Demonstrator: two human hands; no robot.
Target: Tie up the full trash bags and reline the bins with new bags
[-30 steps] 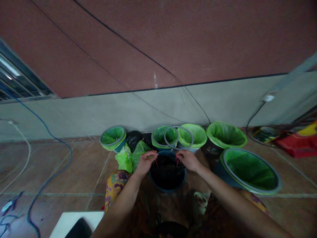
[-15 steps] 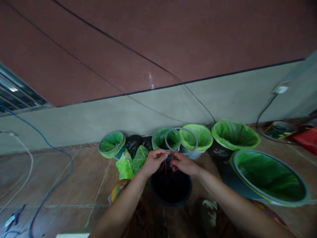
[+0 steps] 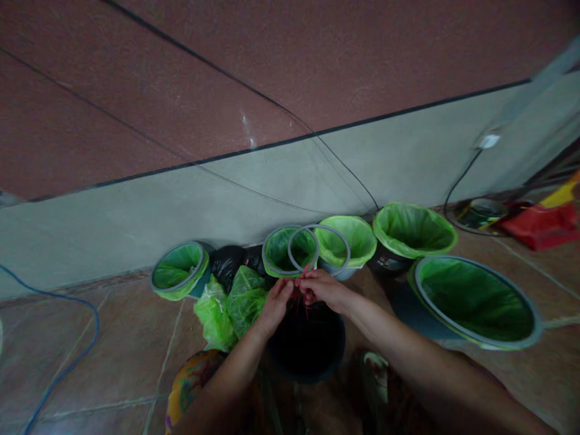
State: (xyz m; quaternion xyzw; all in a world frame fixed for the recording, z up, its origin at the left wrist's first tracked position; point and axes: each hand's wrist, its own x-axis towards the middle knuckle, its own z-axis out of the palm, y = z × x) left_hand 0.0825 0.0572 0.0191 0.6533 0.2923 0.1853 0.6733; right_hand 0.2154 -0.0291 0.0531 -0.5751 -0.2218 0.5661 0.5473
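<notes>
Both hands meet above a dark bucket [image 3: 308,347] that stands on the floor between my feet. My left hand [image 3: 277,302] pinches thin red string [image 3: 307,270] between thumb and fingers. Close against it, my right hand [image 3: 324,289] has its fingers curled round the same red string, with a loose loop sticking up and ends hanging down. Whether the string is knotted is too small to tell. The inside of the dark bucket is in deep shadow. Just beyond the hands, a grey ring [image 3: 348,248] overlaps a bin with a green liner.
Several bins lined with green bags line the wall, among them a large one [image 3: 475,302] at right and a small one [image 3: 179,272] at left. Crumpled green bags [image 3: 217,314] and black bags [image 3: 226,266] lie between. A blue hose [image 3: 90,338] crosses the floor; a red object [image 3: 544,223] sits far right.
The view has shifted a little to the right. The red string, which hung down below the fingers, now has a loop above my right hand, and the hands remain together over the bucket.
</notes>
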